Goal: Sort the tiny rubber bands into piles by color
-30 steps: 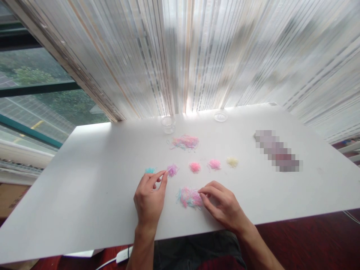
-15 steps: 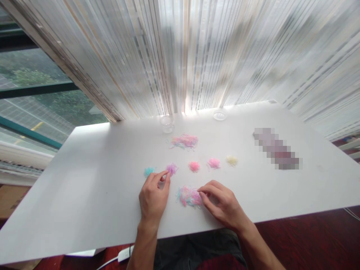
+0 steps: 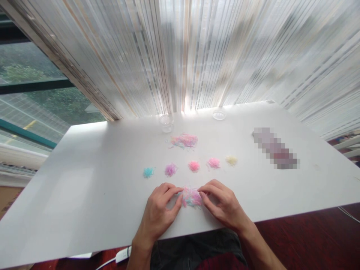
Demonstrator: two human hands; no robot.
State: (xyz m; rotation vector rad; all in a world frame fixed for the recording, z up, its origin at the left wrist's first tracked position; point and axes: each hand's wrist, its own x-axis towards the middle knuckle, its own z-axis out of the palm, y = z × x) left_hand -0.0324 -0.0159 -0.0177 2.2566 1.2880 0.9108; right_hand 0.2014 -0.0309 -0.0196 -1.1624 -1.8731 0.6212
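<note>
A mixed pile of small pastel rubber bands (image 3: 191, 197) lies close to the table's front edge, between my two hands. My left hand (image 3: 161, 206) is at its left side, thumb and forefinger bent together in a pinch at the edge. From the right, my right hand (image 3: 222, 202) also pinches at the pile. Whatever is between the fingertips is too small to make out. Behind them runs a row of sorted heaps: turquoise bands (image 3: 148, 172), purple bands (image 3: 170, 170), coral bands (image 3: 194, 166), pink bands (image 3: 213, 162) and pale yellow bands (image 3: 231, 160).
Farther back is a larger mixed pile of bands (image 3: 184, 140). A clear plastic cup (image 3: 167, 124) and a clear lid (image 3: 219, 115) stand near the curtain (image 3: 180, 56). A blurred-out object (image 3: 277, 148) lies at the right of the white table (image 3: 84, 195).
My left hand has moved from the purple heap down and right to the near mixed pile. My right hand stays almost where it was, still pinching at that pile.
</note>
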